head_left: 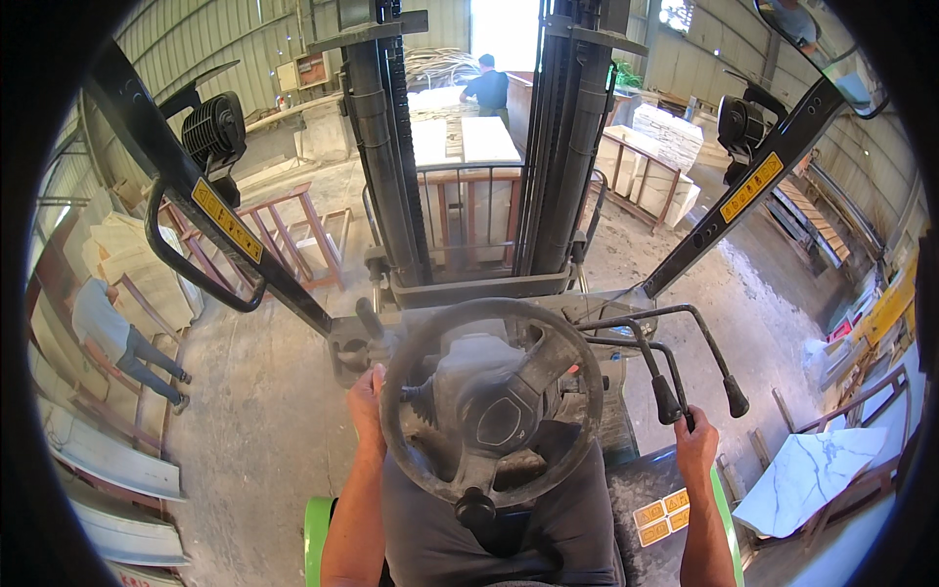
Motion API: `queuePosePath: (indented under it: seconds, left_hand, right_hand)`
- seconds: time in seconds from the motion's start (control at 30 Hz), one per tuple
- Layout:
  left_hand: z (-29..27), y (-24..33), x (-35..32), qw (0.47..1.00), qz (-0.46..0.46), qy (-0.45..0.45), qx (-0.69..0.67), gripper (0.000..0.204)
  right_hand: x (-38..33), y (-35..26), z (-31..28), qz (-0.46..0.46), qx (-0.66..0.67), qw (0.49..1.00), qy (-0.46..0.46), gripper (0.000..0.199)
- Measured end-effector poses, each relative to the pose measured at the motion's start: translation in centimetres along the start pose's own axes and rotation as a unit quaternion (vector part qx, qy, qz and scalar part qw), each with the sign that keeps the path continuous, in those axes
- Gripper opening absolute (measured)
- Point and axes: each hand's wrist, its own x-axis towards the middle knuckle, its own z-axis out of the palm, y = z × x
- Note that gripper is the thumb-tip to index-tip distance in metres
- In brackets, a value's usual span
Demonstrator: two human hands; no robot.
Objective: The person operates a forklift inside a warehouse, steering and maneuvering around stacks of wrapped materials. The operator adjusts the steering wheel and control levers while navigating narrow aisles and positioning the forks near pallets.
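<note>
I sit at the controls of a forklift. My left hand [366,399] is closed at the left side of the black steering wheel [391,445], its fingers partly hidden by the rim. A round spinner knob [475,509] sits low on the wheel. To the right, my right hand [696,445] is wrapped round a black control lever [673,364], whose knob is mostly covered by the fingers. Two more bent levers with black knobs, one a near knob [667,399] and one a farther knob [736,396], stand beside it.
Ahead rises the dark mast [386,147], with stone slabs [489,142] beyond it. A person [489,88] stands behind those slabs; another person [117,328] bends at the left. Wooden frames [293,235], a stone block stack [660,161] and a marble-patterned slab [812,479] flank the floor.
</note>
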Motion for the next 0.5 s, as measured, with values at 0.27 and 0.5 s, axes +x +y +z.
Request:
queuePosePath:
  seconds: [0.27, 0.5]
  left_hand:
    - [0.0, 1.7, -0.7, 1.000, -0.010, -0.002, -0.003, 0.039]
    - [0.1, 0.5, -0.3, 1.000, -0.020, 0.001, -0.004, 0.039]
  right_hand:
    - [0.0, 0.1, 0.0, -0.010, 0.007, 1.000, 0.001, 0.024]
    - [0.0, 0.2, -0.1, 0.000, 0.008, 1.000, -0.002, 0.025]
